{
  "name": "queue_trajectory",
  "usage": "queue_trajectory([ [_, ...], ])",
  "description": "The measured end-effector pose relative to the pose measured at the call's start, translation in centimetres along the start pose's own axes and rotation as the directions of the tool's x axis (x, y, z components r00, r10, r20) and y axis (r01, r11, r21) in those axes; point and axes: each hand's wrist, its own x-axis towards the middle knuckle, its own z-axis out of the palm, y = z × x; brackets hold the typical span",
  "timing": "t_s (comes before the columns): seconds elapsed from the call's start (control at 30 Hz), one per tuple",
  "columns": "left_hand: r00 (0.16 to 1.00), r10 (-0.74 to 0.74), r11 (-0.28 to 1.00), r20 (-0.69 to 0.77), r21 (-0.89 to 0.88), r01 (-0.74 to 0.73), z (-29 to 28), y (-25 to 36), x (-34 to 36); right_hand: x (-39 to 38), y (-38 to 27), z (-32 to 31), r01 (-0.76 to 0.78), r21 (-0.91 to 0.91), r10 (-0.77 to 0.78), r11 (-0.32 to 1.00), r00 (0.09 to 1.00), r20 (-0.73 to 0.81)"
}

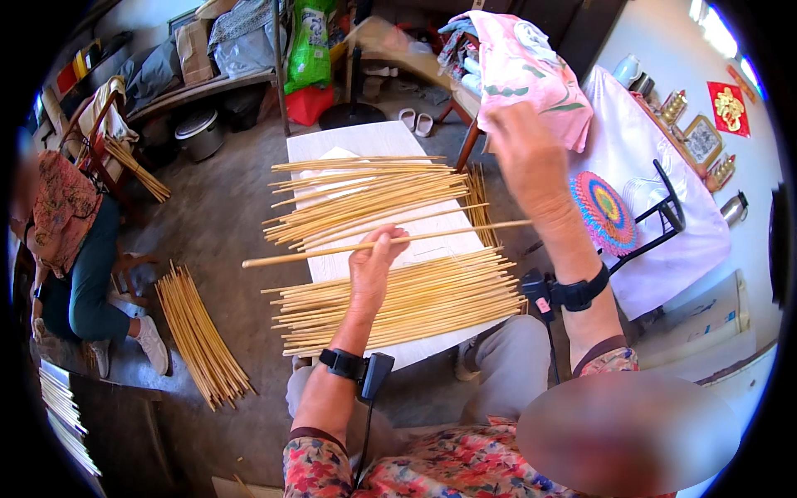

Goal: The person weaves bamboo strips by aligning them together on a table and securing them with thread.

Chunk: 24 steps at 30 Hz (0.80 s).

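My left hand (370,267) is closed around a long, thin tan cane stick (465,231), pinching it with thumb and fingers. The stick lies nearly level across the view, its thicker end to the left and its right end close to my right wrist. My right hand (531,162) is raised above the far right side of the white board table (332,139); its fingers are smeared by motion. Beneath my hands, two groups of similar sticks lie crosswise on the table: a looser far pile (357,199) and a denser near pile (407,297).
A fanned bundle of sticks (199,336) rests on the floor at left, near a seated person (91,266). To the right stand a chair with pink cloth (531,87), a stool with a colourful round seat (610,213) and a cloth-covered table (664,249).
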Motion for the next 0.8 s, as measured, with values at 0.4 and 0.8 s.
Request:
queue_trajectory([
  [0.4,1.000,-0.008,0.984,-0.010,-0.180,0.006,0.7,0.7,-0.5,-13.5,-1.9,4.6,-0.456,0.651,0.471,-0.607,0.455,0.756],
  [0.8,0.989,0.032,0.998,-0.142,-0.051,-0.040,-1.0,1.0,-0.2,-17.0,-2.3,7.5,-0.760,0.320,0.208,-0.566,0.244,0.947],
])
